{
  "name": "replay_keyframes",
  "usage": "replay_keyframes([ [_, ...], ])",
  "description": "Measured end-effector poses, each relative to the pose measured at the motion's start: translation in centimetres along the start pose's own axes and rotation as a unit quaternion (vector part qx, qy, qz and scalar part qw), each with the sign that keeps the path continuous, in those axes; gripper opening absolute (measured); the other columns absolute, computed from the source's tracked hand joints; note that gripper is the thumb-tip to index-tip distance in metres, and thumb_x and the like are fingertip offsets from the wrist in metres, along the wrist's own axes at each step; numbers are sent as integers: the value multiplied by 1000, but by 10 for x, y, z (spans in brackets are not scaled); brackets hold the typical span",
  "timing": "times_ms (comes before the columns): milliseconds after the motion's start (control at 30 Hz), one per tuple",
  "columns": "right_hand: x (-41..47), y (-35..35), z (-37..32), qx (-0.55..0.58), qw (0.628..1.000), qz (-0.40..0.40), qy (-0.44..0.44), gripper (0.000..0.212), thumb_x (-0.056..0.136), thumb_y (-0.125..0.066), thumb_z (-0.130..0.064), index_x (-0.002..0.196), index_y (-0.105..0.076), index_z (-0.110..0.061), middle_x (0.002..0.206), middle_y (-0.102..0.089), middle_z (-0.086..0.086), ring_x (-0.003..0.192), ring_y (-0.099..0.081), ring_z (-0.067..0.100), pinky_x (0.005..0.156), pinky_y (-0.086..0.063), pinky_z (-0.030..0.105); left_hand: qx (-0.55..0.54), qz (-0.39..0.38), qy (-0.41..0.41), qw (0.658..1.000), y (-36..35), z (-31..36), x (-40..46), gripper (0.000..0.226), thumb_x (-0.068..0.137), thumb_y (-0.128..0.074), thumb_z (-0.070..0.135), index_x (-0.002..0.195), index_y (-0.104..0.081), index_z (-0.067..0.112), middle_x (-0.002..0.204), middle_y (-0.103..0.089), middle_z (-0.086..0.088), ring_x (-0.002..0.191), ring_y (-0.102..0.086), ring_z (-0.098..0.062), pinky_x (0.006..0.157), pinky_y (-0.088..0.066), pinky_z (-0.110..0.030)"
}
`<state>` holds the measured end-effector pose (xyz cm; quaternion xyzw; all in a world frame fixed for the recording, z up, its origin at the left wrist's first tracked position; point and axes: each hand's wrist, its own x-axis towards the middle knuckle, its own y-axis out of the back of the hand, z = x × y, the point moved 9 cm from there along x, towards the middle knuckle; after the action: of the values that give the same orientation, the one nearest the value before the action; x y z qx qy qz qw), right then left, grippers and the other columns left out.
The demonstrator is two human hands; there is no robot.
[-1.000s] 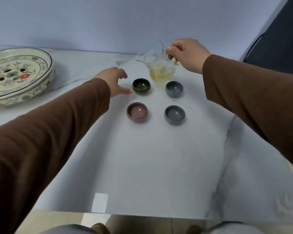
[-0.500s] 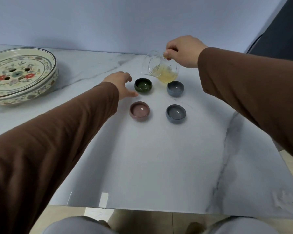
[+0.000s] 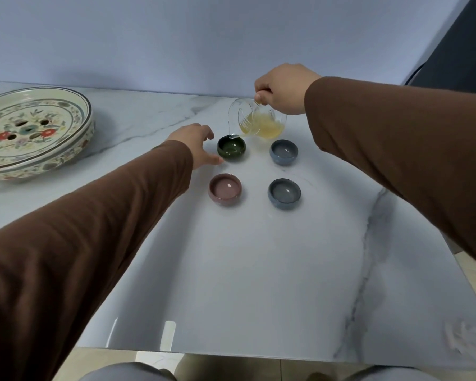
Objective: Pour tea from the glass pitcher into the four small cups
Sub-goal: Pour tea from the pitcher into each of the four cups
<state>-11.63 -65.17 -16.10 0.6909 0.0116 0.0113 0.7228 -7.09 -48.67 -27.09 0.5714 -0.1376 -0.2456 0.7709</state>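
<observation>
Four small cups stand in a square on the white marble table [image 3: 231, 270]: a dark green cup [image 3: 231, 148] far left, a blue-grey cup [image 3: 283, 152] far right, a pink cup [image 3: 225, 189] near left, a grey-blue cup [image 3: 284, 193] near right. My right hand [image 3: 282, 88] grips the handle of the glass pitcher [image 3: 259, 123], which holds yellow tea and is tipped left, its spout just over the green cup's rim. My left hand [image 3: 199, 145] rests on the table against the green cup's left side, thumb and fingers spread around it.
A large floral ceramic tea tray [image 3: 30, 133] with drain holes sits at the far left of the table. A pale wall runs behind the table. A dark chair [image 3: 456, 45] stands at the far right. The table's near edge lies close to my knees.
The pitcher has come down and tipped further left until its spout reached the green cup. My left hand has stayed beside that cup.
</observation>
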Motion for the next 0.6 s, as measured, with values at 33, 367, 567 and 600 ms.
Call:
replay_keyframes([
  [33,1,0,-1,-5,1000,-1,2,25,101,-41,-35,95,-59,-20,90,-57,1,86,-52,25,74,-39,34,1,0,0,1000,0,0,0,68,72,-74,52,128,-53,21,130,-56,-3,116,-56,-25,97,-46,-39],
  [367,3,0,-4,-48,999,-20,-4,29,102,-40,-35,101,-62,-16,87,-57,2,84,-54,27,73,-43,36,28,-1,-17,999,1,6,-1,66,75,-72,49,130,-52,22,131,-55,-2,118,-53,-26,97,-46,-40],
  [567,3,3,-3,-56,998,-19,-2,28,101,-41,-35,101,-62,-17,88,-57,2,85,-54,27,71,-40,35,55,-1,-29,998,5,10,-1,59,77,-69,48,127,-54,22,127,-56,-2,115,-55,-27,94,-46,-39],
  [600,3,4,-3,-57,998,-20,-1,28,101,-41,-34,101,-62,-17,88,-57,2,85,-53,27,71,-39,35,61,-1,-30,998,5,11,-1,57,77,-68,48,126,-55,22,126,-56,-2,114,-55,-26,93,-46,-38],
])
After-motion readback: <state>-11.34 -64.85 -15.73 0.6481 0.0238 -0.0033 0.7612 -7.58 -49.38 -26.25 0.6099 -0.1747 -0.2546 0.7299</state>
